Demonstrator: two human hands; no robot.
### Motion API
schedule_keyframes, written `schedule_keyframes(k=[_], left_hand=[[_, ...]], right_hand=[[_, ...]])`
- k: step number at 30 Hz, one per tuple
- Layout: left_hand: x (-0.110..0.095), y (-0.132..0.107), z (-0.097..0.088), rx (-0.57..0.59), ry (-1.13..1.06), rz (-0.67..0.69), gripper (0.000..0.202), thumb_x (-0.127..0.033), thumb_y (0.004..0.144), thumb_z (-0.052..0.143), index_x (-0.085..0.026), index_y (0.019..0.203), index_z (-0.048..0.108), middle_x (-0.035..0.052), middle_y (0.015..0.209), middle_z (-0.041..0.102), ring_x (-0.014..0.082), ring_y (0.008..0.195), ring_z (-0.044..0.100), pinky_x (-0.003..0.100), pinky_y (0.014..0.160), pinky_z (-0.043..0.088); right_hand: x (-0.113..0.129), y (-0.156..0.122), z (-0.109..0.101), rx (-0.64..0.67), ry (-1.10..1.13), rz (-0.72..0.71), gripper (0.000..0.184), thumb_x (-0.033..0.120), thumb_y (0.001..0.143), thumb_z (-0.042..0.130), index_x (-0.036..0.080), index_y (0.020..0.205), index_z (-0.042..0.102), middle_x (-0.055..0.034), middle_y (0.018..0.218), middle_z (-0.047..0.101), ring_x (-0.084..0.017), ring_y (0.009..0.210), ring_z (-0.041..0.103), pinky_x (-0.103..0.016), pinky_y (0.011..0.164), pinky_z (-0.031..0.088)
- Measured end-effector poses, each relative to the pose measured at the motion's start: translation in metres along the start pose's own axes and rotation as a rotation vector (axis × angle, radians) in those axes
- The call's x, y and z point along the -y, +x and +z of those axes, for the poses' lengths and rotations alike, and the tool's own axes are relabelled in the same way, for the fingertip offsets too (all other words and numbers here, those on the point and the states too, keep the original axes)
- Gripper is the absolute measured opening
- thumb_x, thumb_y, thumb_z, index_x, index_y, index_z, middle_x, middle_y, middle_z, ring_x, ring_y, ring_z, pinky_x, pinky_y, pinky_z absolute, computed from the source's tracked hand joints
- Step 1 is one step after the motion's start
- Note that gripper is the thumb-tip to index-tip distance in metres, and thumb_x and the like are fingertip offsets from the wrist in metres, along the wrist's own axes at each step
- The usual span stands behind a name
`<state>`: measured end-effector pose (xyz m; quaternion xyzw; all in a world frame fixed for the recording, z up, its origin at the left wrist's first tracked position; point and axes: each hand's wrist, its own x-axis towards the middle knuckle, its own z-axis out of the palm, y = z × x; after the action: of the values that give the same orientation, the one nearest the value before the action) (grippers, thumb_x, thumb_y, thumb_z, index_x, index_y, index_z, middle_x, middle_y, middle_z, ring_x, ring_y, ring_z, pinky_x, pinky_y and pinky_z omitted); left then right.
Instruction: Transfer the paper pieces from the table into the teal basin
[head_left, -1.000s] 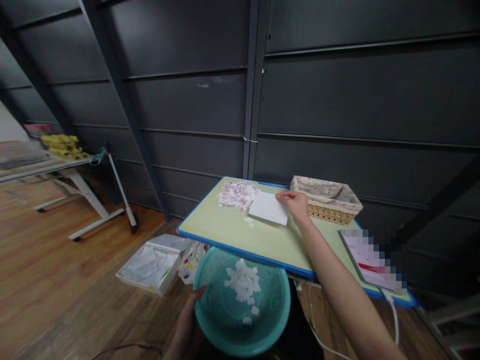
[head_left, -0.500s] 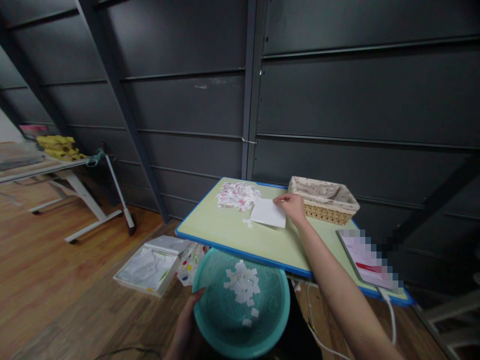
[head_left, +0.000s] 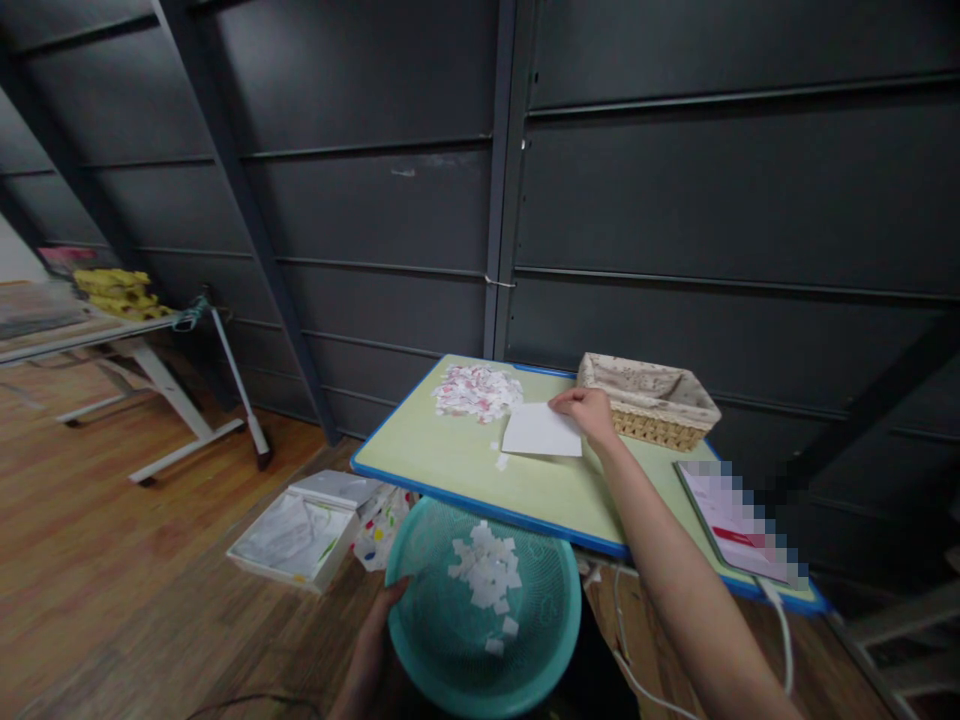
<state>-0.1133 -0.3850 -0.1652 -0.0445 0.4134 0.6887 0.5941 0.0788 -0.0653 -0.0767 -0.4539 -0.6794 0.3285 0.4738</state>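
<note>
My right hand (head_left: 587, 411) is closed on the far right corner of a white sheet of paper (head_left: 541, 432), held low over the table top. Left of the sheet lies a heap of small paper scraps (head_left: 477, 391), white with pink marks. A few loose scraps (head_left: 501, 461) rest just beside the sheet's left edge. My left hand (head_left: 386, 610) grips the left rim of a teal plastic basket (head_left: 420, 650) below the table's front edge; part of that hand is hidden. Inside the basket sit many white paper pieces (head_left: 485, 567).
The pale green table (head_left: 442, 470) has a blue edge. A wicker basket with cloth lining (head_left: 652, 425) stands at its back right, and a tablet (head_left: 735, 520) with a cable lies at the right. A white box (head_left: 292, 540) is on the floor at left.
My right hand has shifted the paper sheet slightly to the right, and the loose scraps near its left edge lie differently. My left hand and the teal basket stay put.
</note>
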Motion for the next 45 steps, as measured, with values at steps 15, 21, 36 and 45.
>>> schedule_keyframes(k=[15, 21, 36, 45], left_hand=[[-0.004, -0.006, 0.01, -0.026, 0.001, -0.019, 0.064, -0.02, 0.079, 0.064, -0.001, 0.136, 0.044, 0.0148, 0.093, 0.08, 0.0342, 0.103, 0.069, 0.048, 0.098, 0.049], [-0.005, -0.01, 0.01, -0.019, 0.013, -0.021, 0.066, -0.021, 0.078, 0.066, -0.003, 0.137, 0.044, 0.015, 0.095, 0.08, 0.0355, 0.104, 0.068, 0.05, 0.099, 0.048], [0.001, 0.0, 0.0, -0.015, 0.004, -0.008, 0.063, -0.024, 0.076, 0.068, -0.011, 0.135, 0.051, 0.0135, 0.102, 0.079, 0.0368, 0.11, 0.065, 0.051, 0.1, 0.048], [0.004, 0.004, -0.011, 0.006, 0.049, 0.036, 0.063, -0.027, 0.077, 0.068, -0.012, 0.136, 0.049, 0.0107, 0.097, 0.081, 0.0354, 0.11, 0.065, 0.05, 0.1, 0.047]], right_hand=[[0.004, -0.002, -0.001, 0.056, 0.008, -0.013, 0.021, 0.033, 0.054, 0.066, 0.015, 0.061, 0.073, -0.007, 0.063, 0.07, -0.02, 0.058, 0.058, -0.028, 0.053, 0.038], [0.004, -0.003, 0.0, 0.078, -0.025, -0.025, 0.02, 0.032, 0.055, 0.067, 0.014, 0.061, 0.073, -0.007, 0.062, 0.069, -0.02, 0.059, 0.059, -0.028, 0.053, 0.037], [0.0, 0.0, 0.005, 0.055, -0.037, -0.039, 0.023, 0.034, 0.059, 0.066, 0.015, 0.067, 0.075, -0.0085, 0.069, 0.072, -0.021, 0.064, 0.062, -0.029, 0.058, 0.042], [0.006, -0.005, 0.006, 0.042, 0.007, -0.037, 0.023, 0.034, 0.059, 0.065, 0.015, 0.067, 0.076, -0.0085, 0.069, 0.073, -0.022, 0.065, 0.063, -0.03, 0.059, 0.042]])
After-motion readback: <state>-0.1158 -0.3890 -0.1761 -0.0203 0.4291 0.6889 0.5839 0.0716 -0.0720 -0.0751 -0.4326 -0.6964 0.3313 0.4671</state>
